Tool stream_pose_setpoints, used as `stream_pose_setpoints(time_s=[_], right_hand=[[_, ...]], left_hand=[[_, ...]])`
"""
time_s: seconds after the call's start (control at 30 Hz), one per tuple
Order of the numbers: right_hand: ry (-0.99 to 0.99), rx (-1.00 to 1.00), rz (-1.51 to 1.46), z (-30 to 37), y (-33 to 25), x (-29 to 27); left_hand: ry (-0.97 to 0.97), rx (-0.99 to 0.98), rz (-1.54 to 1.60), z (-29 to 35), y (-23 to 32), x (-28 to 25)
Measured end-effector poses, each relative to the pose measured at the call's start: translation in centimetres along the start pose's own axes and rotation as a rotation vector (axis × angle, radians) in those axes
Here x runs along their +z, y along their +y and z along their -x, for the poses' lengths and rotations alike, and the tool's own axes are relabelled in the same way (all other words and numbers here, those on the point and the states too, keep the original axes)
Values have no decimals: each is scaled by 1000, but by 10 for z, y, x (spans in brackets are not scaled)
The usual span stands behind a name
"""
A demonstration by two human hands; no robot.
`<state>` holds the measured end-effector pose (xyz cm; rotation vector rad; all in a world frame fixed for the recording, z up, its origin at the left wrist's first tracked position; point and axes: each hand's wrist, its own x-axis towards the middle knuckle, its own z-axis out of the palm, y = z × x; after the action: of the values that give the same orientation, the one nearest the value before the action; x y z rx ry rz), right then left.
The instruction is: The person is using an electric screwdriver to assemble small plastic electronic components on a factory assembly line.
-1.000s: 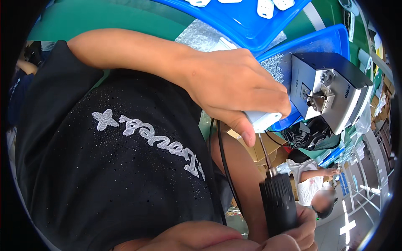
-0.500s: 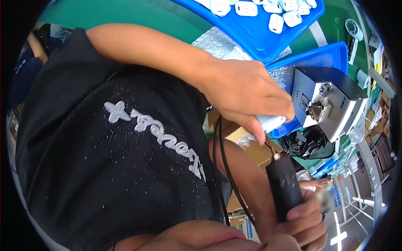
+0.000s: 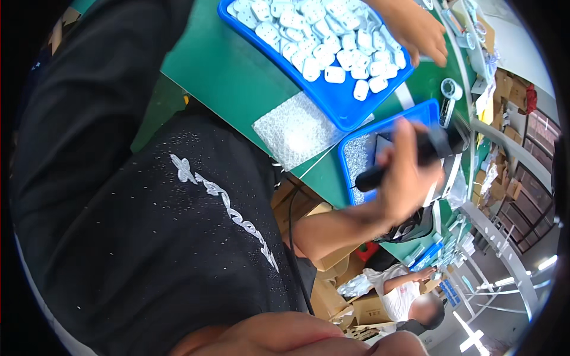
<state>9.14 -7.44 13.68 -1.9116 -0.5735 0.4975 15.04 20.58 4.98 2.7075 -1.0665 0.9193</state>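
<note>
In my right hand (image 3: 409, 181) is a black electric screwdriver (image 3: 371, 178); its fingers wrap the body, and hand and tool are smeared by motion. It is raised beside a blue tray (image 3: 342, 151) of small metal screws (image 3: 357, 163). A silver screw feeder (image 3: 454, 172) stands behind the hand, mostly hidden. At the top, my left hand (image 3: 421, 35) reaches past a larger blue tray (image 3: 350, 118) heaped with white plastic casings (image 3: 332, 74). Its fingers point down, loosely bent and apart, and I see nothing in them.
Bubble wrap (image 3: 291, 130) lies on the green table (image 3: 219, 89). A roll of tape (image 3: 451, 89) sits beyond the trays. Cardboard boxes (image 3: 329, 296) stand below the table edge. A co-worker in white (image 3: 404, 296) sits further off. A black cord (image 3: 291, 243) hangs by my torso.
My left hand has left the white casing's former spot by the screwdriver and moved over beyond the large tray, with no casing visible. My right hand has swung the screwdriver toward the screw tray.
</note>
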Motion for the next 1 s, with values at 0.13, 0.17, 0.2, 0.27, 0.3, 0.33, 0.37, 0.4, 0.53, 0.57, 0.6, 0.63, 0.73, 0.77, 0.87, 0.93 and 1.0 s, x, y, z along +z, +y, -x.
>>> stream_pose_setpoints(time_s=[0.13, 0.17, 0.2, 0.27, 0.3, 0.33, 0.37, 0.4, 0.53, 0.57, 0.6, 0.63, 0.73, 0.77, 0.87, 0.93, 1.0], right_hand=[[-102, -170, 766, -48, 24, 55], [-146, -166, 812, -53, 28, 65], [-202, -163, 858, -55, 29, 74], [-197, -181, 832, -57, 32, 80], [-189, -150, 868, -54, 26, 80], [-181, -145, 862, -52, 26, 80], [-187, -268, 892, -54, 26, 93], [-135, -348, 919, -54, 28, 98], [-190, -417, 1080, -55, 45, 107], [-196, -412, 1114, -51, 43, 110], [-157, -358, 1163, -44, 38, 103], [-209, -434, 1163, -50, 43, 114], [-166, -380, 1189, -49, 38, 100], [-190, -391, 1150, -54, 33, 105], [-176, -443, 867, -58, 21, 97], [-203, -561, 503, -57, 11, 83], [-253, -438, 165, -50, -1, 74]], left_hand=[[-345, -218, -158, 32, -84, 51], [-397, -200, -143, 29, -86, 48], [-454, -194, -123, 32, -85, 44], [-153, -177, -127, 32, -67, 42], [149, -150, -114, 28, -49, 38], [146, -140, -110, 27, -35, 27], [202, -337, -287, 58, -17, -6], [274, -474, -432, 68, 1, -29], [420, -754, -517, 145, 86, -106], [414, -887, -566, 168, 109, -115], [418, -1004, -649, 179, 121, -123], [427, -1196, -872, 213, 156, -133], [232, -1615, -1182, 267, 189, -139], [97, -1729, -1236, 287, 217, -150], [5, -1503, -1074, 310, 253, -173], [264, -1509, -773, 291, 248, -189], [492, -1491, -452, 264, 243, -195]])
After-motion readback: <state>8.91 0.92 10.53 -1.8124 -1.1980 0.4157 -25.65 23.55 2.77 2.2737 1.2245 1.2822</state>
